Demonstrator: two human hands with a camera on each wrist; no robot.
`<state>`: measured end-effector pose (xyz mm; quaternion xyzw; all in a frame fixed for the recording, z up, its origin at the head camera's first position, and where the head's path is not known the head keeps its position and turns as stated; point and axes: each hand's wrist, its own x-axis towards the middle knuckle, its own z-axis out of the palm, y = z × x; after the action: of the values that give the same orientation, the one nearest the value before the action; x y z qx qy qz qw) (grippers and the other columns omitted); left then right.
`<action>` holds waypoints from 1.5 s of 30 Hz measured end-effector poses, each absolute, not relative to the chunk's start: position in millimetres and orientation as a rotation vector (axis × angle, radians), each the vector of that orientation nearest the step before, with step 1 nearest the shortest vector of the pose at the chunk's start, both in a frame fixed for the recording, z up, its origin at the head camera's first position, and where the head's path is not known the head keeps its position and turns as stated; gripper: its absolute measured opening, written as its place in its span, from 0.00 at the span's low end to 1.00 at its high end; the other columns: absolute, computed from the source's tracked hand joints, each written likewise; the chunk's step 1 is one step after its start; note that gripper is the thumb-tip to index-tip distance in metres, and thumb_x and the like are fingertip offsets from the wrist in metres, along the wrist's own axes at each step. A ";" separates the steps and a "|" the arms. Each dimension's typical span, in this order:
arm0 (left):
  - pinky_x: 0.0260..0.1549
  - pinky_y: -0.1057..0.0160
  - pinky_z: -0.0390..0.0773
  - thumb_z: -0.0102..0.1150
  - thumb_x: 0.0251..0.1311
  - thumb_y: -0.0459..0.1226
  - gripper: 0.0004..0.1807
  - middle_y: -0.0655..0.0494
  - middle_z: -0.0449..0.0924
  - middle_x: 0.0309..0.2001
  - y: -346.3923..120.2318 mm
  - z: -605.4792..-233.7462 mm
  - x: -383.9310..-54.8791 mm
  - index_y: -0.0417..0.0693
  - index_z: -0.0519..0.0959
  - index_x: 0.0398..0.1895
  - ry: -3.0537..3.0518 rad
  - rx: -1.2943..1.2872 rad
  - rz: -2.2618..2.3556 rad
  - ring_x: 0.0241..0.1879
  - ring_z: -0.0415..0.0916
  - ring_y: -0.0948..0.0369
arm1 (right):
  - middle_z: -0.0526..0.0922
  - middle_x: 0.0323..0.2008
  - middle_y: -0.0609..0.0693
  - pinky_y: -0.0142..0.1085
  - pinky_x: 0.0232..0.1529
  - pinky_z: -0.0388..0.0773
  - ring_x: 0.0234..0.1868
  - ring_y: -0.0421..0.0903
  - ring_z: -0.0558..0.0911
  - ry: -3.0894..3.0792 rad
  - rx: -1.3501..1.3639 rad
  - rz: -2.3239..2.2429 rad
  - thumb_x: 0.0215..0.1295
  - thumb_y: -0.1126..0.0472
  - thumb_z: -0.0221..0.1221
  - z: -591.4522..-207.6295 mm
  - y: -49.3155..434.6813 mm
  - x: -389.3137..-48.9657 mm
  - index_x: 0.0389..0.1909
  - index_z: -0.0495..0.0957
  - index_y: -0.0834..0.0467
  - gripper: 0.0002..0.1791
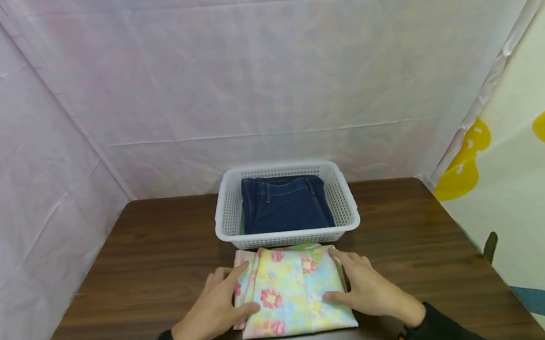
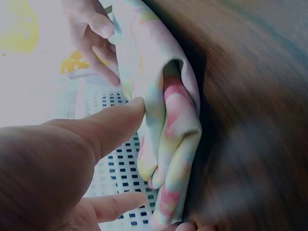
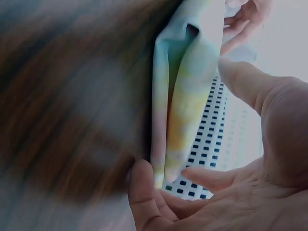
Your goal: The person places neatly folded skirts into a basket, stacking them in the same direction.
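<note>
A folded cloth item (image 1: 290,299), pastel yellow, blue and pink with pink flowers, lies flat on the brown table, its layers stacked and slightly offset on the left. My left hand (image 1: 218,304) is spread at its left side, thumb over the top and fingers by the far left edge. Opposite it, my right hand (image 1: 367,286) has its thumb on the top near the right edge and its fingers around the far right corner. Loose folds (image 2: 178,110) show along the side in the left wrist view, and an open fold (image 3: 175,72) in the right wrist view.
Just beyond the cloth stands a white perforated plastic basket (image 1: 346,198) with folded dark blue jeans (image 1: 288,207) inside. White fabric walls (image 1: 264,83) enclose the table (image 1: 161,246) at the back and left; a yellow-patterned sheet (image 1: 526,195) hangs at the right.
</note>
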<state>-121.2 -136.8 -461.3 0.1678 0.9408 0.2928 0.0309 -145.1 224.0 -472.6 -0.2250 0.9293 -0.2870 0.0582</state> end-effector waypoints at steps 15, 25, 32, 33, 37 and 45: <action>0.49 0.49 0.75 0.79 0.49 0.46 0.50 0.41 0.67 0.61 -115.0 -462.4 -131.0 0.51 0.64 0.75 2.797 0.628 0.918 0.54 0.68 0.46 | 0.68 0.62 0.62 0.54 0.53 0.75 0.59 0.56 0.71 2.848 -0.682 -0.859 0.47 0.48 0.79 -476.8 200.0 -156.1 0.77 0.56 0.54 0.59; 0.51 0.52 0.75 0.73 0.57 0.36 0.30 0.45 0.73 0.63 -110.8 -462.6 -142.3 0.51 0.76 0.65 2.714 0.721 0.974 0.57 0.70 0.52 | 0.75 0.63 0.50 0.52 0.59 0.72 0.63 0.52 0.73 2.756 -0.925 -1.009 0.60 0.64 0.71 -478.5 189.8 -166.3 0.70 0.68 0.54 0.37; 0.24 0.67 0.71 0.69 0.59 0.32 0.25 0.44 0.84 0.43 -115.5 -459.8 -149.6 0.52 0.79 0.60 2.579 0.652 1.103 0.12 0.53 0.66 | 0.78 0.61 0.46 0.52 0.62 0.71 0.64 0.49 0.72 2.741 -0.947 -1.099 0.64 0.70 0.65 -474.9 193.3 -169.2 0.64 0.74 0.54 0.27; 0.21 0.67 0.68 0.70 0.59 0.32 0.25 0.42 0.84 0.36 -115.5 -459.5 -150.0 0.52 0.80 0.60 2.577 0.651 1.108 0.12 0.49 0.66 | 0.78 0.60 0.45 0.52 0.62 0.70 0.65 0.48 0.72 2.743 -0.940 -1.105 0.64 0.69 0.65 -473.9 193.8 -169.3 0.64 0.74 0.53 0.27; 0.21 0.68 0.68 0.71 0.57 0.33 0.25 0.45 0.83 0.32 -114.1 -456.2 -150.2 0.53 0.81 0.59 2.610 0.684 1.107 0.14 0.49 0.67 | 0.78 0.60 0.43 0.50 0.59 0.73 0.62 0.45 0.74 2.740 -0.900 -1.139 0.64 0.68 0.65 -467.9 195.8 -168.4 0.64 0.74 0.50 0.27; 0.36 0.65 0.78 0.73 0.57 0.36 0.24 0.57 0.86 0.37 -112.7 -442.5 -147.9 0.57 0.82 0.58 2.672 0.748 1.109 0.20 0.65 0.70 | 0.77 0.61 0.42 0.45 0.52 0.76 0.55 0.42 0.77 2.768 -0.859 -1.211 0.65 0.65 0.66 -448.8 199.9 -163.7 0.63 0.75 0.47 0.26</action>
<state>-147.9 -112.7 -442.5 0.2496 0.8915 0.3701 0.0768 -163.7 199.9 -448.8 -0.2734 0.8813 -0.3855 0.0003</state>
